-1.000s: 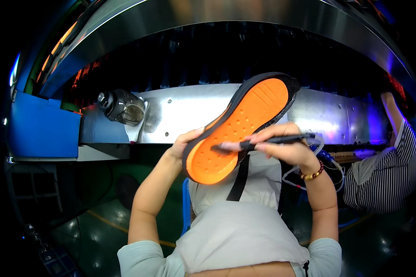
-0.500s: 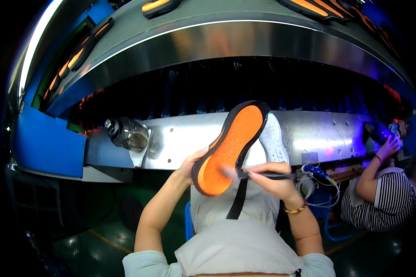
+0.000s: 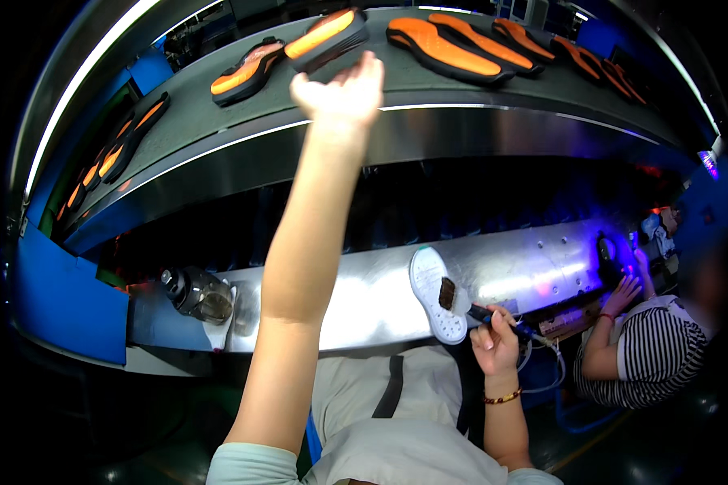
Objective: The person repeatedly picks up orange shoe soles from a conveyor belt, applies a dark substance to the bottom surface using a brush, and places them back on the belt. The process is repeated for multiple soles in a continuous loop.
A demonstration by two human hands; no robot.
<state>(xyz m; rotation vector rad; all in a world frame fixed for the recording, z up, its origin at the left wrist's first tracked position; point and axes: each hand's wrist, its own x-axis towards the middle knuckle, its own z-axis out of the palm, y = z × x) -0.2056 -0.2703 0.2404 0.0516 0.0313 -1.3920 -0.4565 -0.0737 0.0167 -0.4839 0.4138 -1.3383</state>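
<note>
My left hand (image 3: 340, 90) is stretched out over the grey conveyor belt (image 3: 372, 81), blurred, its fingers apart. Just beyond the fingertips is a tilted black-and-orange shoe sole (image 3: 327, 36), also blurred; a slight touch between them cannot be ruled out. My right hand (image 3: 495, 343) is closed around the dark handle of a brush (image 3: 447, 293) with brown bristles. The bristle end lies over a white sole-shaped piece (image 3: 429, 279) with small holes, on the metal ledge (image 3: 364, 299) in front of me.
More black-and-orange soles (image 3: 445, 50) lie along the belt. A dark-lidded bottle (image 3: 198, 295) stands on the ledge at left. White tubing (image 3: 560, 364) hangs near my right hand. A co-worker in a striped top (image 3: 663, 343) sits at right, hands on the ledge.
My left hand has carried the orange sole from my lap up to the belt and let it go. My right hand has drawn the brush off that sole, over to the white piece.
</note>
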